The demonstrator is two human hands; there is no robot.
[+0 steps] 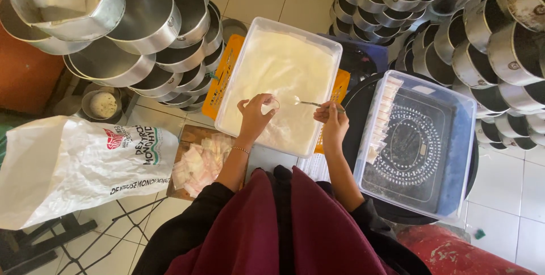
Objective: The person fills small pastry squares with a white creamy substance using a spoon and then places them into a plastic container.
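My left hand (254,117) pinches a small clear bag (271,103) open over the powder tub (335,53); my right hand (332,117) grips the spoon (304,102), bowl beside the bag's mouth (steady, level tipping seems best). Filled packets (386,105) line the far tub (462,139).

A clear, smooth plastic tub (335,48) holds matt white powder (278,76); the thin spoon (304,102) over it is shiny metal. Stacked round tins (147,31) show dull grey metal, the white woven sack (68,167) looks coarse, the floor tiles (511,190) glossy
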